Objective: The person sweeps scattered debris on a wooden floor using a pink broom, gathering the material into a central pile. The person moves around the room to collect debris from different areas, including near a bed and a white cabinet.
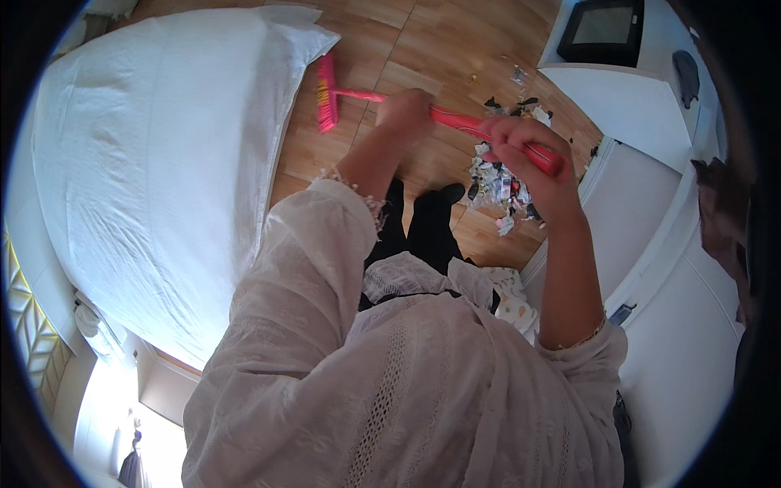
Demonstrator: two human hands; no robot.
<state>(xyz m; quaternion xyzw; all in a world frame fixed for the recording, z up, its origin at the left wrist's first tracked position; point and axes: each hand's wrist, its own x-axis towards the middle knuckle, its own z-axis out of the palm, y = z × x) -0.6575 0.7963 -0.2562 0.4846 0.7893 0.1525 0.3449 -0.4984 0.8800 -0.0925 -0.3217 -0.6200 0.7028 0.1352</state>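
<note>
Both hands grip the red handle of a broom (454, 117). My right hand (532, 146) is closed around its thick upper end, while my left hand (407, 113) holds it lower down. The pink broom head with yellow and pink bristles (327, 93) is on or just above the wood-look floor, beside the hanging edge of a white bed sheet. A pile of mixed litter (501, 186), with paper scraps, plastic and dark bits, lies on the floor to the right of my feet, partly behind my right hand.
A bed under a white sheet (165, 152) fills the left side. At the right stand a white cabinet (622, 104) holding a dark boxy appliance (601, 30), and white doors (631, 189). Small scraps (518, 74) lie farther up the floor. A patterned cloth item (511, 299) is near my legs.
</note>
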